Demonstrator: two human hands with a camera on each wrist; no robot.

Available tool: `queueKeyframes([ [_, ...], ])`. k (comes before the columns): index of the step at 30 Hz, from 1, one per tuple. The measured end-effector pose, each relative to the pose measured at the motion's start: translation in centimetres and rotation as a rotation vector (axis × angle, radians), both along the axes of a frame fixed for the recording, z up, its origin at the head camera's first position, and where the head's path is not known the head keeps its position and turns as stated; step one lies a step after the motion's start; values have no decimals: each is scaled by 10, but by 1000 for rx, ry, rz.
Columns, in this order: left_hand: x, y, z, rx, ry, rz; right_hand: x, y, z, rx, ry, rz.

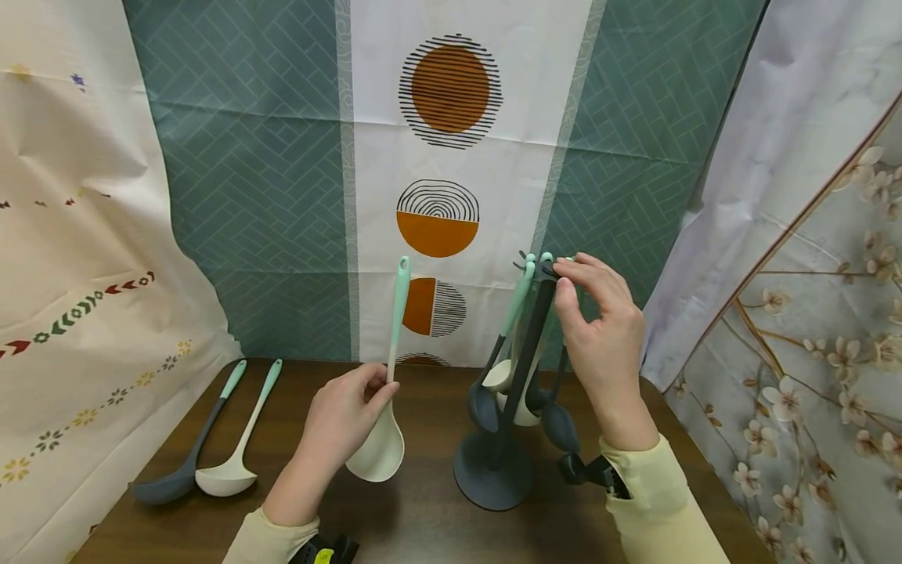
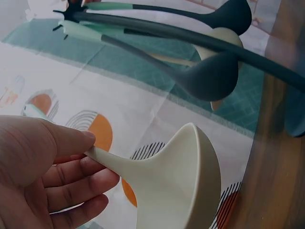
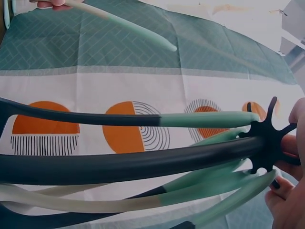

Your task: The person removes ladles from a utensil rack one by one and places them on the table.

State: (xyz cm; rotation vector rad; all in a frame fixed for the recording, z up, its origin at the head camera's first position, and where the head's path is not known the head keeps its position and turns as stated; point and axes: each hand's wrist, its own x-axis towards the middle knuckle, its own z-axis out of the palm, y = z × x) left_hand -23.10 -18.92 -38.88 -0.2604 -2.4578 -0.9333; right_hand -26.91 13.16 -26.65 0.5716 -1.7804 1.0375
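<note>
Upright in my left hand (image 1: pixel 341 415) is a cream ladle (image 1: pixel 377 450) with a mint handle end, pinched between thumb and fingers low on its handle, bowl down. The left wrist view shows the grip just above the bowl (image 2: pixel 178 183). My right hand (image 1: pixel 604 329) holds the hooked top (image 3: pixel 267 140) of a dark utensil stand (image 1: pixel 530 337), thumb and fingers at its hooks. Several mint-handled utensils hang there, among them a dark ladle (image 1: pixel 483 407) and another dark utensil (image 1: pixel 561 427) on the right. Some overlap behind the pole.
On the left of the brown table (image 1: pixel 282 470) lie a dark ladle (image 1: pixel 167 487) and a cream ladle (image 1: pixel 227 479), side by side. The stand's round base (image 1: pixel 493 478) rests right of the middle. Patterned cloths (image 1: pixel 239 196) hang behind and at both sides.
</note>
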Motion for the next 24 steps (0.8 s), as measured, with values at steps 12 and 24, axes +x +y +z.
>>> queueKeyframes([
  [12,-13,-24,-8,-39,-69,80,-4,1,-2,-40,-35,102],
  [24,-19,-34,-15,-39,-147,122,-7,0,-3,-54,-51,143],
])
